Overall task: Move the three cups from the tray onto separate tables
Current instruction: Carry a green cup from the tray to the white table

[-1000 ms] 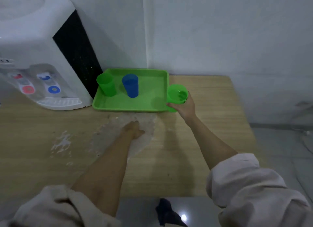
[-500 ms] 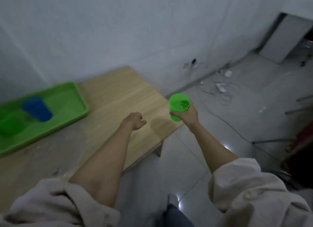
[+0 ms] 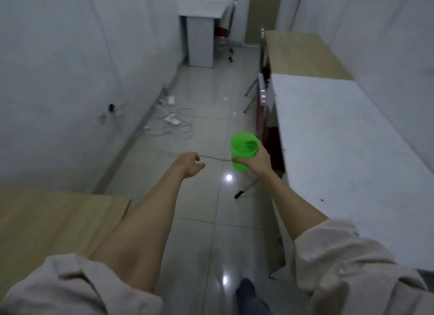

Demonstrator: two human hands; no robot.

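My right hand [image 3: 257, 162] grips a bright green cup [image 3: 243, 150] upright, held out over the tiled floor just left of a long white table [image 3: 340, 150]. My left hand [image 3: 189, 165] hangs in a loose fist to the left of the cup, holding nothing. The wooden table [image 3: 47, 223] that bore the tray shows only as a corner at the lower left. The tray and the other two cups are out of view.
A second wooden table [image 3: 303, 54] stands beyond the white one along the right wall. A white desk [image 3: 202, 39] and a chair sit at the far end. Cables and a power strip [image 3: 173, 121] lie on the floor by the left wall. Red chairs are tucked beside the white table.
The view has swung right, away from the tray and into the room. My right hand has carried the green cup off the wooden table towards the white table. The tray has left view.
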